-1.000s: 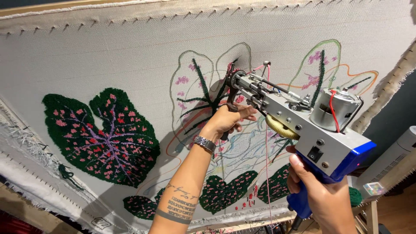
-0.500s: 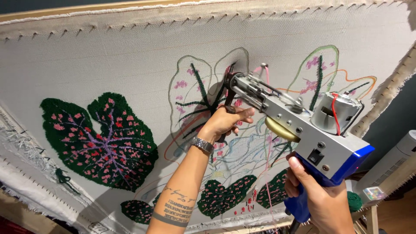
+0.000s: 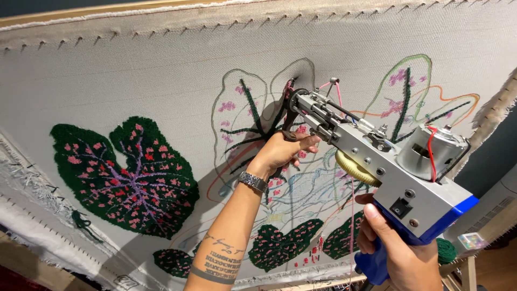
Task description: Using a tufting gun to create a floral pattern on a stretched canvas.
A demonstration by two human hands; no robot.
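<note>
Left hand point(image 3: 283, 152): grips tufting gun's point(image 3: 377, 161) front handle.
Right hand point(image 3: 398, 253): holds blue grip.
Needle: against stretched cloth point(image 3: 134, 70).

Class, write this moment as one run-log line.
left hand: steadies tufting gun front | right hand: grips blue handle | needle: against stretched cloth

We count: one tufting gun point(image 3: 377, 161), two hands holding it, one cloth point(image 3: 134, 75), four fuzzy green leaves beside our grip.

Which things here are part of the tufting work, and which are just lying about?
In use: tufting gun, left hand, right hand, stretched cloth, pink yarn.
Lying about: green yarn ball, loose green yarn tuft, wooden stand.
</note>
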